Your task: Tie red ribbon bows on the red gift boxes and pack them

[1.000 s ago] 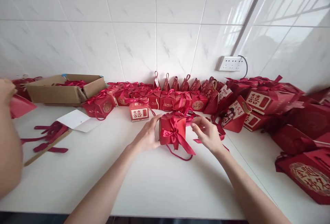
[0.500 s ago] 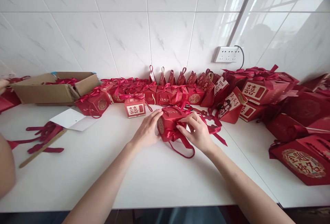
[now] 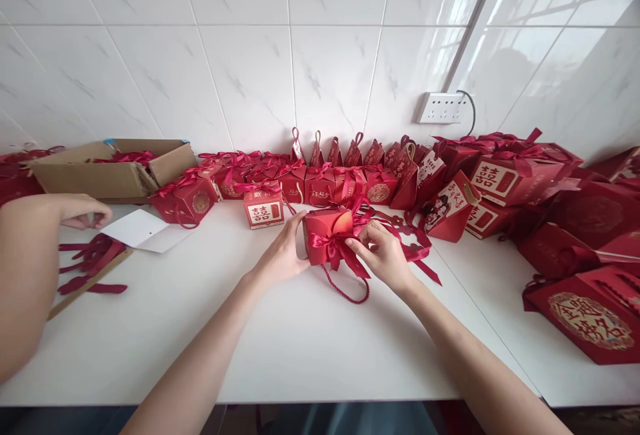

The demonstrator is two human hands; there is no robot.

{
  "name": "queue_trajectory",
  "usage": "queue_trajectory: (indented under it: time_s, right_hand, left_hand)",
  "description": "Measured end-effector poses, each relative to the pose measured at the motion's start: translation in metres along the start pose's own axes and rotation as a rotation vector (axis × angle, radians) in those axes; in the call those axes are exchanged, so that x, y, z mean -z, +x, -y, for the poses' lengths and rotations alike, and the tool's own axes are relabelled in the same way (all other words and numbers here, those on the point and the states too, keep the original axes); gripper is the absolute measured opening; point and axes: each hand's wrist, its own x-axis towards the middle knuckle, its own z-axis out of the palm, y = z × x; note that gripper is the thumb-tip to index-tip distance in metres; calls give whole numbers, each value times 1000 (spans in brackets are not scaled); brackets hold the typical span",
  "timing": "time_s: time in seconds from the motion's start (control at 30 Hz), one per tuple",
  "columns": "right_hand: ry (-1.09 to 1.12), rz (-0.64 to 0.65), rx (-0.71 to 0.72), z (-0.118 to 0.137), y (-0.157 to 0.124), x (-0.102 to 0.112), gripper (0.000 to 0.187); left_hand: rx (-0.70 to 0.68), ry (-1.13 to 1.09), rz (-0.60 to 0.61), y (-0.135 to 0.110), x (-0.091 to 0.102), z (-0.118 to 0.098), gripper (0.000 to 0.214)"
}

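A red gift box (image 3: 327,223) is tipped so its bow-tied top faces me, at the middle of the white table. My left hand (image 3: 287,248) grips the box by its left side, fingers behind and thumb below. My right hand (image 3: 379,251) pinches a loop of the red ribbon bow (image 3: 337,245) at the box's right side. From under the box a twisted red cord handle (image 3: 350,298) loops onto the table. Loose red ribbons (image 3: 417,248) lie beyond my right hand.
Rows of red gift boxes (image 3: 320,185) line the tiled wall, with a bigger pile (image 3: 520,178) at right. On the left are a cardboard carton (image 3: 90,181), a white card (image 3: 135,228), ribbon strips (image 3: 95,258) and another person's arm (image 3: 25,275). A socket strip (image 3: 440,108) is on the wall.
The box has been tilted so its top and bow turn toward me. My right hand stays on the ribbon. Another person's hand and forearm have come in over the table at left.
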Motion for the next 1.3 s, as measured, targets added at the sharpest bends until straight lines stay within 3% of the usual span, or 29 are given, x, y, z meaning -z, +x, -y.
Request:
queue_trajectory:
  time_s: [0.1, 0.23, 0.4, 0.93, 1.07, 1.2, 1.3]
  right_hand:
    - [8, -20, 12, -2, 0, 1, 33]
    - [23, 29, 41, -2, -1, 2, 50]
    - [26, 52, 74, 0, -2, 1, 22]
    - [28, 12, 65, -2, 1, 5, 41]
    - [-15, 10, 105, -3, 1, 3, 16]
    - [11, -31, 94, -2, 1, 3, 17]
    - [37, -30, 80, -1, 1, 5, 37]
  left_hand:
    - [-9, -27, 6, 0, 0, 1, 91]
    - [-14, -47, 22, -1, 0, 2, 91]
    - [-8, -76, 40, -1, 0, 4, 93]
    - [62, -172, 57, 1, 2, -3, 88]
    - [59, -176, 68, 1, 2, -2, 91]
    - [61, -177, 72, 2, 2, -3, 89]
    - [52, -186, 76, 2, 2, -2, 89]
